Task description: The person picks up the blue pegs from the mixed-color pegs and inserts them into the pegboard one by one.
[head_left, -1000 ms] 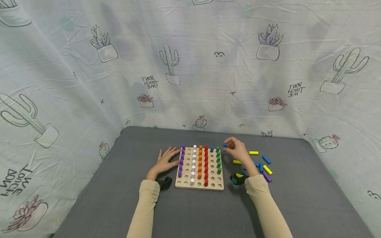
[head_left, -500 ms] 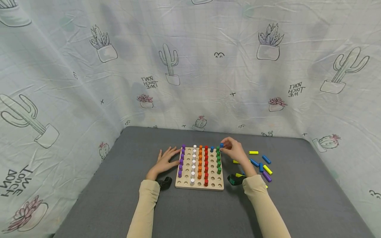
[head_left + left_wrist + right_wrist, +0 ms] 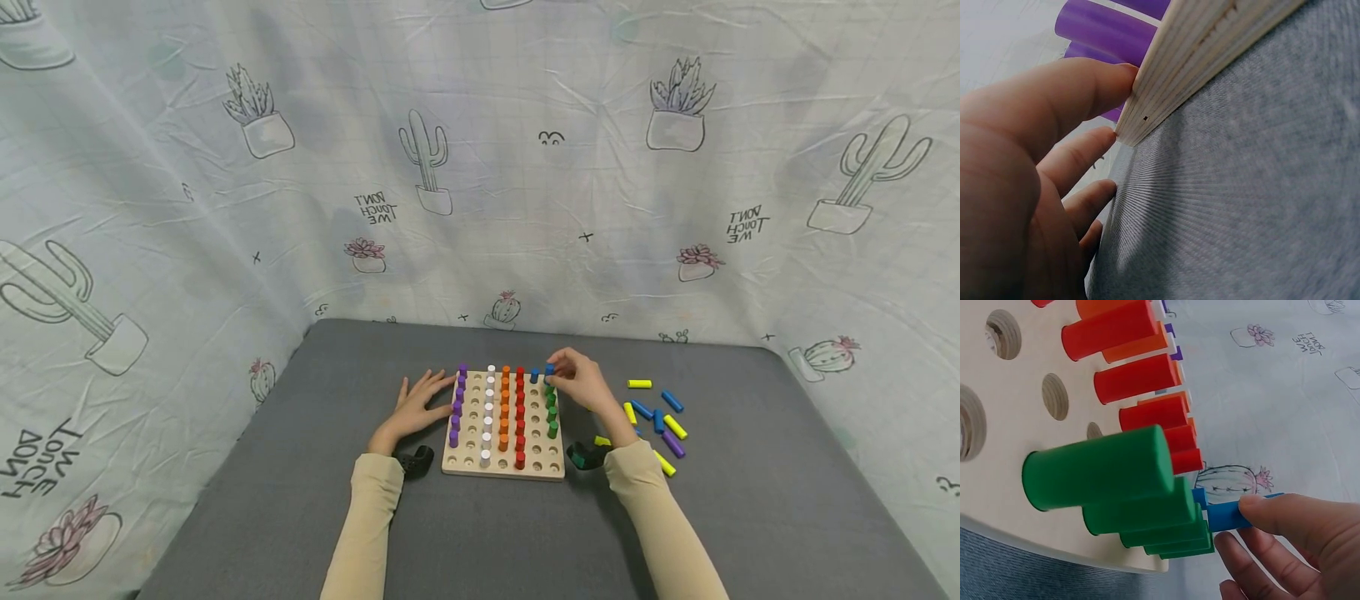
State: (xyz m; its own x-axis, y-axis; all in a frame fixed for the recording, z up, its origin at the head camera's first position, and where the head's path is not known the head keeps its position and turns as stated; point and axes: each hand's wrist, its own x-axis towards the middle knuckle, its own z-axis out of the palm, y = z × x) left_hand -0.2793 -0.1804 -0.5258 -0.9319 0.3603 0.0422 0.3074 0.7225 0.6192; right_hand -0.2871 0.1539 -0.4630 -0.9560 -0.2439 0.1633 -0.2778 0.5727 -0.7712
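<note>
My right hand [image 3: 587, 385] pinches a blue peg [image 3: 1225, 516] between thumb and fingers. It is over the far right corner of the wooden pegboard [image 3: 545, 459], by the tops of the far green pegs [image 3: 552, 414]. Whether the peg touches the green ones I cannot tell. Another blue peg [image 3: 534, 377] stands in the board's back row. My left hand [image 3: 409, 412] rests at the board's left side, fingers spread. In the left wrist view, its fingertips [image 3: 1124, 76] touch the board's edge near the purple pegs [image 3: 1107, 31].
Columns of white pegs [image 3: 487, 410], orange pegs [image 3: 505, 412] and red pegs [image 3: 521, 414] fill the board's middle. Loose blue, yellow and purple pegs [image 3: 672, 444] lie on the grey table [image 3: 480, 542] to the right. A patterned cloth [image 3: 480, 208] hangs behind.
My right hand has moved left with the blue peg, from beside the board to above its far right corner. More loose yellow pegs show behind the wrist. The left hand stays put.
</note>
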